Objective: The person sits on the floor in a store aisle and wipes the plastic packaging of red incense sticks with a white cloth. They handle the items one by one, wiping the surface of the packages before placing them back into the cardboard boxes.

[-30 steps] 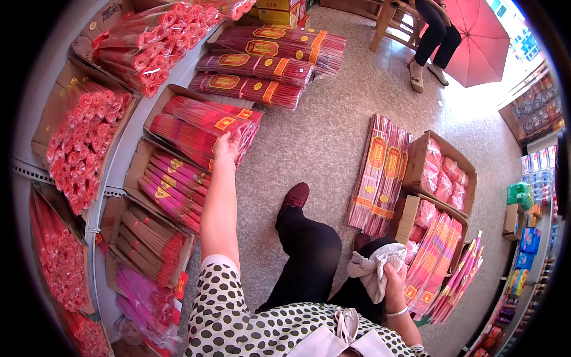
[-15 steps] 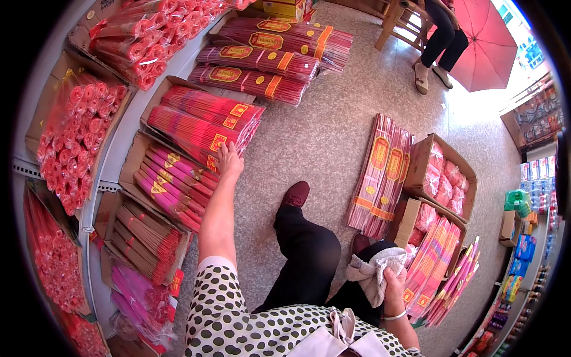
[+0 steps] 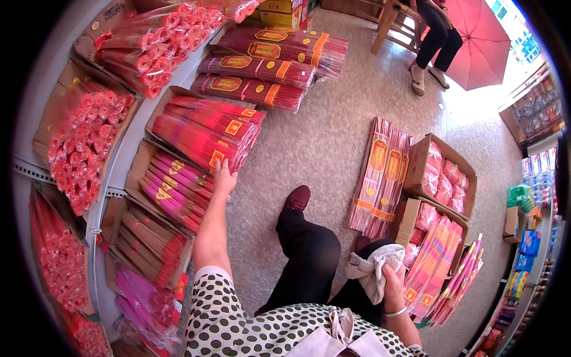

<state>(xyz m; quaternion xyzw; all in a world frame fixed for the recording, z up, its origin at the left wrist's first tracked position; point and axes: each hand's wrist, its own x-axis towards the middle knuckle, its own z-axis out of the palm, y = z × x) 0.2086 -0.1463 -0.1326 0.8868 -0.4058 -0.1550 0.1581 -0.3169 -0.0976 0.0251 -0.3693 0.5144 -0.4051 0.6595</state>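
My left hand (image 3: 224,178) reaches out to the left, fingers stretched, touching the near end of a plastic-wrapped pack of red incense sticks (image 3: 193,143). That pack lies with others in a cardboard box (image 3: 156,105), their ends jutting over its front. Just below my wrist is a box of pink and purple incense packs (image 3: 172,180). On the right, my right hand (image 3: 394,290) is closed around a crumpled greyish-white cloth (image 3: 373,272), held over my knee.
Long dark-red incense packs (image 3: 262,65) lie at the far left. More packs (image 3: 380,172) lie on the floor right, beside boxes of pink bundles (image 3: 439,172). A seated person's legs (image 3: 433,44) and a red umbrella (image 3: 479,50) are at the far right.
My left hand has shifted slightly nearer along the ends of the red incense packs, whose labels sit a little differently. My right hand still holds the cloth. The view has moved slightly.
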